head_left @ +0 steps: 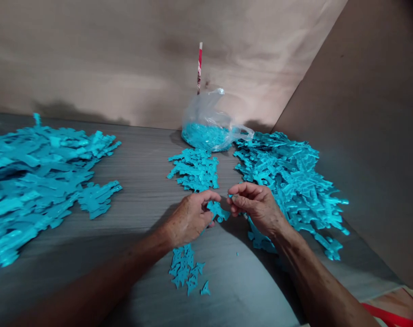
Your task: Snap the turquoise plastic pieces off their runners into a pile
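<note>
My left hand (pixel 191 217) is closed in a pinch on a small turquoise plastic piece (pixel 217 210) held just above the grey table (pixel 141 181). My right hand (pixel 257 204) is also closed, its fingertips pinching a tiny bit of turquoise plastic at the piece's right end. Both hands meet at the middle of the table. A small heap of turquoise pieces (pixel 186 269) lies under my left wrist. Another small heap (pixel 195 169) lies just beyond my hands.
A large pile of turquoise parts (pixel 36 181) covers the table's left side; another pile (pixel 291 181) lies on the right. A clear plastic bag (pixel 209 122) of turquoise bits stands at the back, with a red-and-white stick (pixel 200 68) behind. Brown board walls close the back and right.
</note>
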`<state>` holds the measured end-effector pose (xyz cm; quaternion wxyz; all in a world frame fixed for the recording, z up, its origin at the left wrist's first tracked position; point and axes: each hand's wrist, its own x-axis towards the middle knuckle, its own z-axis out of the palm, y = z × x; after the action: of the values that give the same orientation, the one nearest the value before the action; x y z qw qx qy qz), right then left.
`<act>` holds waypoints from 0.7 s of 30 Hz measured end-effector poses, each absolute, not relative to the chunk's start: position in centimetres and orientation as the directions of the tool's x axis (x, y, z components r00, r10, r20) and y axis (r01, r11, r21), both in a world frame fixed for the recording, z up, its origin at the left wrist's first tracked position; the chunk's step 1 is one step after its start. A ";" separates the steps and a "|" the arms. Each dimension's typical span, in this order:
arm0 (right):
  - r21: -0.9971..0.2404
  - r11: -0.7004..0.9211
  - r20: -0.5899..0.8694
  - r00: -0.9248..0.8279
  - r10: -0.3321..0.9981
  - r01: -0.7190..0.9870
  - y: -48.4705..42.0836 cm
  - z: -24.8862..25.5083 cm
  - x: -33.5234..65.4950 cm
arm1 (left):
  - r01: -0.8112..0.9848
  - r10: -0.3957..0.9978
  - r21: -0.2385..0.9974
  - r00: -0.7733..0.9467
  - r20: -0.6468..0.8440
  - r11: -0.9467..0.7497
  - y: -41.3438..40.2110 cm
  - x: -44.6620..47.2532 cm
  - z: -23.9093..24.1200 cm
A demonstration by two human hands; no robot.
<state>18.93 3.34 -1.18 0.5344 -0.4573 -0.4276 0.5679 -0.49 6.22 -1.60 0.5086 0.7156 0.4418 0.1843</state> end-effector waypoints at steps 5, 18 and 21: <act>-0.975 -0.056 -0.051 -0.028 0.998 -0.216 3.4 -1.1 18.9 | 0.329 0.844 0.944 0.499 -0.197 0.026 6.4 -0.2 -1.4; -0.985 -0.046 -0.044 -0.014 0.999 -0.168 3.3 -1.0 18.7 | 0.343 0.881 0.925 0.473 -0.016 -0.167 6.8 -0.3 -0.4; -0.992 -0.018 -0.019 0.010 1.000 -0.128 3.2 -0.9 18.8 | 0.307 0.872 0.939 0.489 -0.015 -0.156 6.8 -0.2 -0.3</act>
<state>18.80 3.20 -0.94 0.5292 -0.4745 -0.4594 0.5327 -0.25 6.78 -0.33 0.4973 0.7051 0.4182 0.2840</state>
